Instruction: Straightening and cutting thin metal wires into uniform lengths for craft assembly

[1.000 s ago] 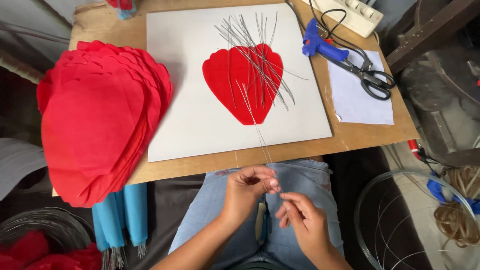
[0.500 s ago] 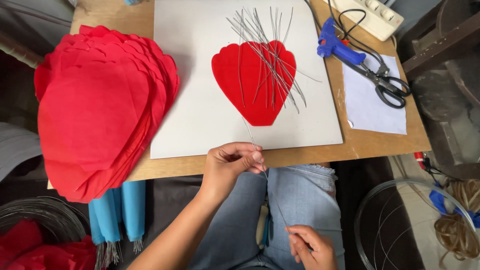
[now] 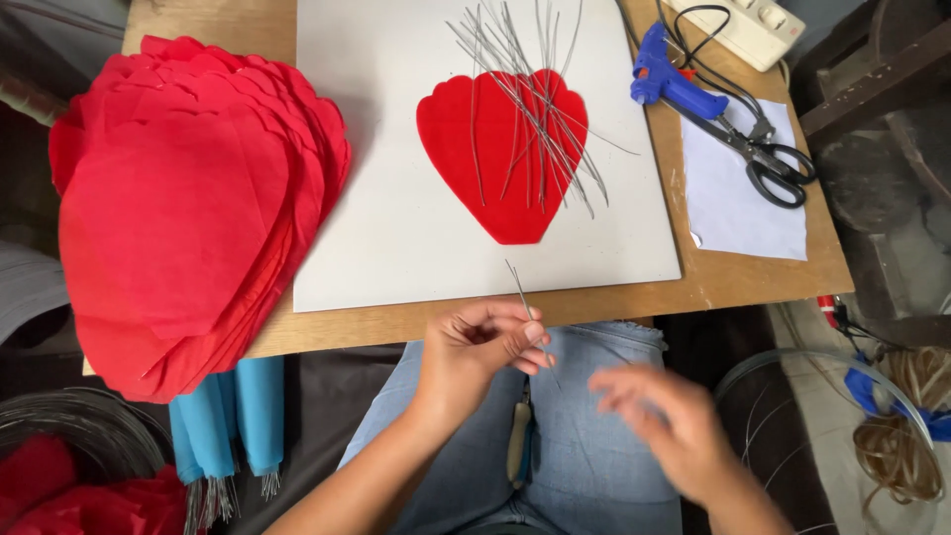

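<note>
Thin grey wire (image 3: 519, 287), straight and stiff-looking, sticks up out of the left hand (image 3: 475, 352), pinched between thumb and forefinger; its free end slants up and to the left, crossing the near edge of the white board (image 3: 396, 198). Below the pinch a short length seems to run down toward the lap, though it is too fine to follow. The other fingers of that hand curl loosely beneath the pinch. The right hand (image 3: 659, 416) hangs low over the blue denim lap, blurred; its fingers look spread, and I cannot tell whether it grips the wire or anything else.

On the white board lies a flat red petal shape (image 3: 495, 178), felt-like, rounded at the top with a scalloped edge and tapering to a point at the bottom. A loose bundle of similar wires (image 3: 525, 109) lies fanned across it. At the left, a thick stack of red petal pieces (image 3: 178, 208) overhangs the edge of the wooden table (image 3: 738, 282). At the right, a blue glue gun (image 3: 669, 84) and black-handled scissors (image 3: 768, 163) lie touching a sheet of white paper (image 3: 743, 203). Blue fabric rolls (image 3: 233, 416) hang below the table edge.
</note>
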